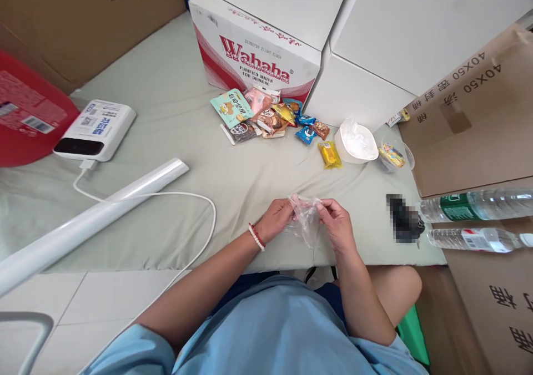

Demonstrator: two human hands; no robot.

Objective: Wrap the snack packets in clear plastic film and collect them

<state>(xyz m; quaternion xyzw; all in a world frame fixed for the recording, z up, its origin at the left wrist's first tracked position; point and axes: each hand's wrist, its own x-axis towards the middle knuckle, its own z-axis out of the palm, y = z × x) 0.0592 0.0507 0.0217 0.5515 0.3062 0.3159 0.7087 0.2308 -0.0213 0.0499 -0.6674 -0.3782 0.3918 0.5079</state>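
Observation:
My left hand point(275, 218) and my right hand point(336, 222) both pinch a thin clear plastic bag point(305, 219) above the near edge of the grey-green cloth point(175, 103). The bag hangs crumpled between my fingers. A beaded bracelet sits on my left wrist. Further back lies a pile of snack packets point(266, 117), with a yellow packet point(330, 155) and a blue packet point(306, 135) beside it. A white bowl point(356, 142) lined with plastic stands to the right of them.
A Wahaha water carton point(254, 59) stands behind the snacks. A white power bank point(95, 129) with its cable, a white roll point(91, 219) and a red lid point(25, 114) lie left. Two water bottles point(474, 206) and cardboard boxes point(470, 114) are right. A small clear cup point(393, 156) holds a snack.

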